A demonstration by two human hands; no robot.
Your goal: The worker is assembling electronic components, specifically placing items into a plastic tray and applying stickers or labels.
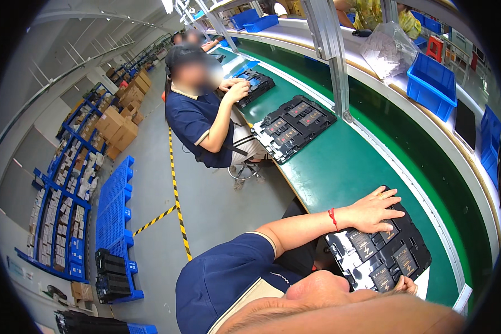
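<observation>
In front of me on the green bench lies a black moulded tray (419, 250) with flat black batteries (363, 245) set in its pockets. My left hand (374, 211) lies palm down over the tray's far part, fingers spread, a red cord around its wrist. Beside the near edge, next to another battery (382, 278), my right hand (407, 285) shows only a few curled fingers. Whatever those fingers pinch, if anything, is hidden. Glare whitens the tray's left side.
A second tray of batteries (295, 125) rests farther along the green bench (339, 167). Beyond it a seated co-worker (200, 117) handles another black tray (256, 89). A metal post (335, 72) and blue bin (432, 86) stand along the right.
</observation>
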